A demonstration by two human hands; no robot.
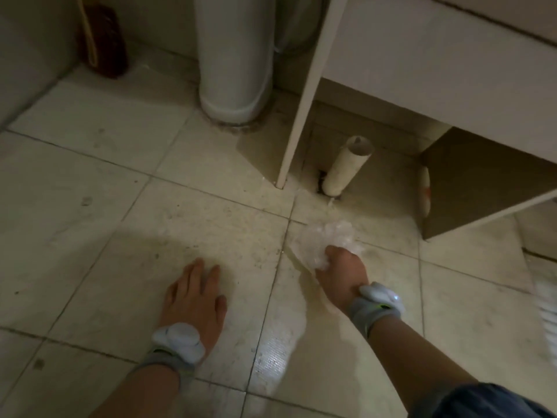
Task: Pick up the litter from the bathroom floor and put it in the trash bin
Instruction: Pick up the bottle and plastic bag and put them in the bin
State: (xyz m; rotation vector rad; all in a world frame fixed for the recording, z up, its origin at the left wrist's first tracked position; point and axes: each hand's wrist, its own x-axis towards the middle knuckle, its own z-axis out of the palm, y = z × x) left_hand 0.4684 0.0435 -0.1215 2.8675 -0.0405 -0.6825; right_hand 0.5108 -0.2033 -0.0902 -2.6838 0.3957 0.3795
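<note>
While the right hand [342,271] clenched crumpled plastic litter [324,241] on the floor, the cardboard tube [346,167] lay just beyond it, long axis pointing away; left hand [193,292] rested flat, released

Crumpled clear plastic [324,241] — on floor tile

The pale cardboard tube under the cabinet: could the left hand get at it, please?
Probably yes: the pale cardboard tube stands exposed beside the white cabinet panel, and the left hand lies open, empty.
</note>
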